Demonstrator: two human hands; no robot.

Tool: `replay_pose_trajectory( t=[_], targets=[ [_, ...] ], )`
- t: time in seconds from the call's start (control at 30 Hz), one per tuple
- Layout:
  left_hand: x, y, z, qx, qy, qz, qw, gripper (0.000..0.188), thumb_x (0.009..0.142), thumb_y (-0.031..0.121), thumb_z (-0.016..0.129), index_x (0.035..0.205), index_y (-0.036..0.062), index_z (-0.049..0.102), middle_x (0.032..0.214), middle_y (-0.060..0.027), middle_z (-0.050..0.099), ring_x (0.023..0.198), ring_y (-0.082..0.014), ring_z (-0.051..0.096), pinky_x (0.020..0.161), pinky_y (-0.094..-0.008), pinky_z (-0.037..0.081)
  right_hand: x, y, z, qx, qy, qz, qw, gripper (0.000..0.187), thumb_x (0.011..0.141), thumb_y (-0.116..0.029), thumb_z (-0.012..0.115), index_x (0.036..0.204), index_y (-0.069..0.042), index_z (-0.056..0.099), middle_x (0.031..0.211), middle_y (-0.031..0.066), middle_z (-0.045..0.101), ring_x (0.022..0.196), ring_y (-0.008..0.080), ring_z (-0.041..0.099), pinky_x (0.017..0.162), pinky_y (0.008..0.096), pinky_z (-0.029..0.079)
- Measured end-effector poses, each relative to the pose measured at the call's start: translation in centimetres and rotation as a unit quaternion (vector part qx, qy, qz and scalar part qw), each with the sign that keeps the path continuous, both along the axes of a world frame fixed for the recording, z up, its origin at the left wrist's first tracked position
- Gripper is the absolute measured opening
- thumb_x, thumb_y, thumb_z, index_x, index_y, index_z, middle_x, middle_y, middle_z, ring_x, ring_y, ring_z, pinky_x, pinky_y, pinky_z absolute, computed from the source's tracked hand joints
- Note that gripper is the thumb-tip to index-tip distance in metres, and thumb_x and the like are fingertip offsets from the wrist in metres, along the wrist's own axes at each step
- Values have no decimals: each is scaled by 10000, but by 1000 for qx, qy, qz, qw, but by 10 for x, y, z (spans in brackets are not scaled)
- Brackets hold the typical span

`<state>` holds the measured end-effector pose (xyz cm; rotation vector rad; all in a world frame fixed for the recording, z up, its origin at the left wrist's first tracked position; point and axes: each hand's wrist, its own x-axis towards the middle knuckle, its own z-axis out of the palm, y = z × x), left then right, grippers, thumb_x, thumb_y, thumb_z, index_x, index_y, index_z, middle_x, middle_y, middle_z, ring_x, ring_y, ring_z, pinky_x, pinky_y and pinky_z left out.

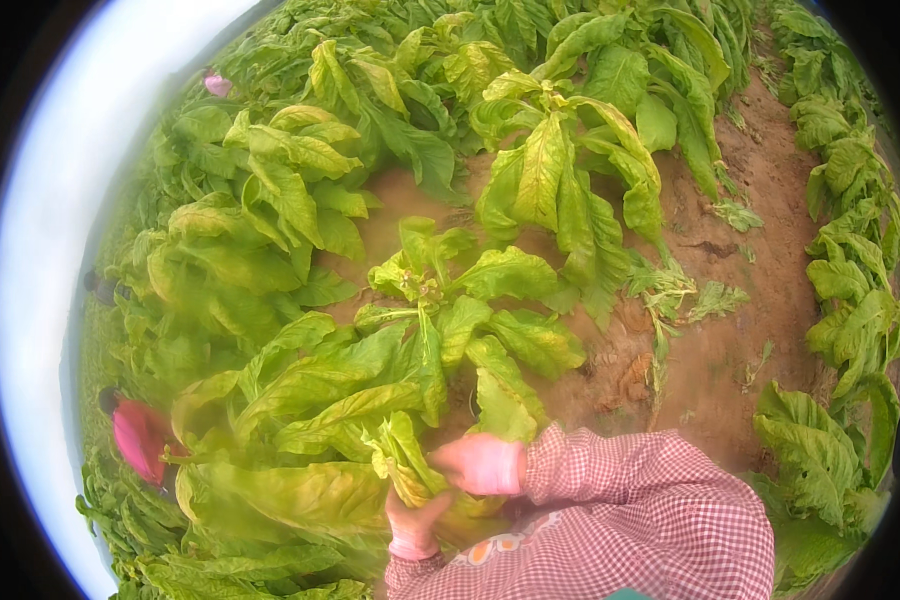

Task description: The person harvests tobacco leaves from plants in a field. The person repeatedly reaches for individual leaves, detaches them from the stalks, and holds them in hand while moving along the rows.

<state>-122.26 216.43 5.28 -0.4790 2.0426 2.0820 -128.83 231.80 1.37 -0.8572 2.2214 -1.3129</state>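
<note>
Soil (785, 255), plants (542, 175) along L edge. L hand (413, 518) clasps leaves (402, 450) at base, prob. to steady them; R hand (468, 462) curled alongside, grip unclear.

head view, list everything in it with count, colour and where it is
tobacco-like plants: many, too crowded to count, green to yellow-green, both sides
leaf cluster: one, yellow-green, at the hands
soil: one strip, reddish-brown, right of centre
wilted leaves: several, pale green, on the soil
pink-clad person: one, partly hidden, left
pink object: one, unclear, upper left
sky: white-blue, left edge
checked garment: one, red-and-white, bottom
left hand: one, bottom centre
right hand: one, above it
</note>
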Motion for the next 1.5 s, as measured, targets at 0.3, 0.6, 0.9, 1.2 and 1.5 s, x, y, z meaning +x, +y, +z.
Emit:
replay_pose_trajectory(
  t=[0.3, 0.6, 0.9, 1.2, 1.5],
  targets=[
    [-32, -58, -10, 69, -52, 107, 990, 578, 573, -102, 643, 1129, -31, 499, 990, -92, 590, 898, -220, 587, 804, -344, 481, -101, -42, -69, -117, -320, 2, 940, 505, 750, -400, 641, 1148, -92, 597, 1098, 136, 620, 994, 273, 585, 893, 316, 443],
    [-91, -123, -52, 81, -121, 205, 968, 598, 588, -120, 676, 1147, -45, 477, 1012, -116, 592, 916, -251, 593, 831, -379, 481, -303, -110, -312, 148, -366, -268, 879, 582, 785, -416, 609, 1204, -20, 531, 1213, 176, 544, 1104, 299, 524, 956, 337, 401],
    [-127, -160, -86, 10, -204, 99, 974, 654, 615, -55, 714, 1212, -10, 451, 1066, -129, 583, 962, -247, 584, 842, -369, 479, -340, -160, -401, 135, -435, -380, 805, 398, 767, -283, 691, 934, 70, 613, 882, 141, 652, 783, 238, 608, 731, 330, 478],
    [-94, -168, -102, 17, -143, 106, 984, 694, 614, -92, 704, 1246, -5, 432, 1109, -121, 567, 989, -242, 562, 846, -366, 478, -321, -56, -267, 4, -481, -516, 709, 294, 796, -190, 654, 960, 42, 579, 640, 109, 615, 440, 169, 496, 401, 314, 401],
    [-120, -171, -100, 64, -194, 108, 973, 657, 636, -87, 691, 1239, -14, 440, 1083, -127, 586, 956, -250, 587, 822, -371, 497, -496, -98, -320, 342, -273, -257, 862, 568, 742, -394, 680, 1133, 2, 564, 1024, 178, 623, 977, 260, 592, 830, 333, 470]
  ],
)
